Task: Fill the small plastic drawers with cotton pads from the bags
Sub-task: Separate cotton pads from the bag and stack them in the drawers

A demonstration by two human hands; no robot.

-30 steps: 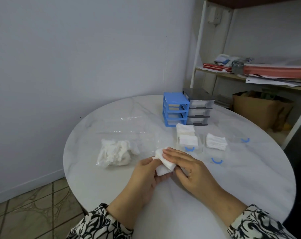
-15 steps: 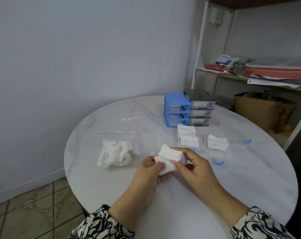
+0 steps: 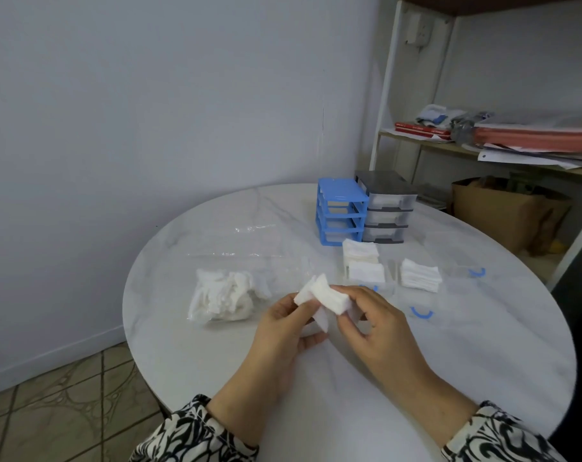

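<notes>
Fingers of the left hand curl round one end of a small stack of pads, thumb on top, pinching it tight. The right hand pinches the other end, thumb and forefinger closed on the stack's edge, the other fingers loosely bent below. The stack sits between both hands, lifted just above the table, near its front middle.

Left of the hands lies a clear bag full of crumpled pads, flat on the table. Beyond the right hand stand clear drawers pulled out of their frames: one packed with two neat piles, one just beside it holding a single pile. Blue handles mark more clear drawers nearer the right; what they hold is hard to tell.

Further back stand two frames touching side by side: the blue one with open slots, the grey one with its drawers in. Behind the table, a shelf carries papers and a red folder, a brown box below.
</notes>
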